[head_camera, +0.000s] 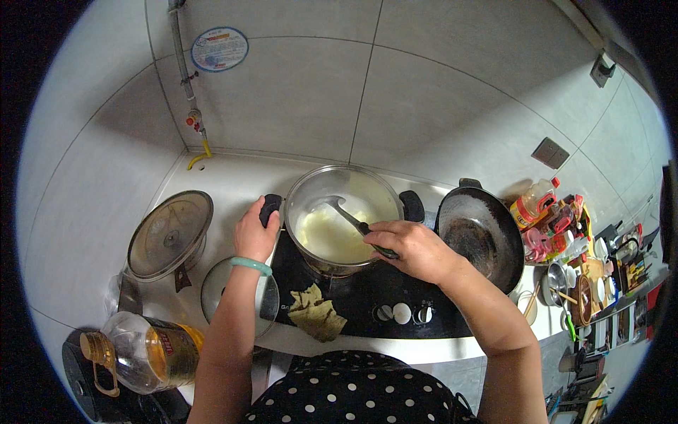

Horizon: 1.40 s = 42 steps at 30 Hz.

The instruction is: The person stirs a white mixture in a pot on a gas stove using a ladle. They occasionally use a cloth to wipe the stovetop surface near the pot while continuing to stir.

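Observation:
A deep steel pot (318, 186) with two black side handles stands on the left part of a black gas cooktop (365, 312). Pale yellowish, cloudy contents (323, 236) cover its bottom. My left hand (256, 229) grips the pot's left handle (270, 209); a green bangle is on that wrist. In my right hand (410, 246) is the dark handle of a ladle or spoon (345, 213), slanting into the pot. The head of this utensil shows only edge-on. On the cooktop's front lies a crumpled greenish cloth (317, 317).
A black wok (476, 238) sits to the right, a lidded pan (172, 238) to the left. Beside my left forearm are a glass lid (214, 297) and a large oil bottle (159, 352). Condiment bottles (535, 204) crowd the right counter. Knobs (401, 314) line the cooktop's front.

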### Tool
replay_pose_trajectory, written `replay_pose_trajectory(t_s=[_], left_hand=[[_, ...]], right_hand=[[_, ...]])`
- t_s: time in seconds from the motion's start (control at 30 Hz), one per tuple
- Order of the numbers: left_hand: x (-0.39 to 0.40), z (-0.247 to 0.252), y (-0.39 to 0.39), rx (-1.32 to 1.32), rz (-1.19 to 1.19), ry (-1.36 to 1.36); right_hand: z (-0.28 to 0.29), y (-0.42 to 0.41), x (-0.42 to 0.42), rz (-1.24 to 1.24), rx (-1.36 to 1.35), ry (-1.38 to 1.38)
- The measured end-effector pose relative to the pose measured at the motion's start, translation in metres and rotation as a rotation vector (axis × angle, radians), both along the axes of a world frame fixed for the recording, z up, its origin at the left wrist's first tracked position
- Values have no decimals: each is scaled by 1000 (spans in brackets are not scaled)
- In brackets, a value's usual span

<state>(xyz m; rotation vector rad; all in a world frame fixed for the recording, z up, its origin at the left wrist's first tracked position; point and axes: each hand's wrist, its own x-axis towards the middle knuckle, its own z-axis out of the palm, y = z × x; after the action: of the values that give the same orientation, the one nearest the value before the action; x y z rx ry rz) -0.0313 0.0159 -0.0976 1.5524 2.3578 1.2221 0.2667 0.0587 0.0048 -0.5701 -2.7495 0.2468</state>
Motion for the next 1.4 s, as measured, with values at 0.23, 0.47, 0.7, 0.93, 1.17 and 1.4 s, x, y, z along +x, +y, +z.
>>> replay_pose_trajectory(t_s=[0.23, 0.47, 0.7, 0.93, 1.17, 1.4], left_hand=[[-1, -4, 2, -14, 5, -10], [-1, -2, 2, -21, -5, -13], [-3, -5, 2, -3, -5, -9], [0, 1, 1, -31, 3, -6], [0, -1, 2, -12, -6, -17], [-1, -1, 1, -17, -9, -36]], right_hand=[[18, -18, 30, 34, -90, -9], [49, -29, 49, 22, -219, -43], [50, -28, 39, 125, -255, -28], [14, -17, 14, 209, -26, -98], [-11, 11, 22, 138, 89, -86], [29, -10, 37, -18, 43, -116]])
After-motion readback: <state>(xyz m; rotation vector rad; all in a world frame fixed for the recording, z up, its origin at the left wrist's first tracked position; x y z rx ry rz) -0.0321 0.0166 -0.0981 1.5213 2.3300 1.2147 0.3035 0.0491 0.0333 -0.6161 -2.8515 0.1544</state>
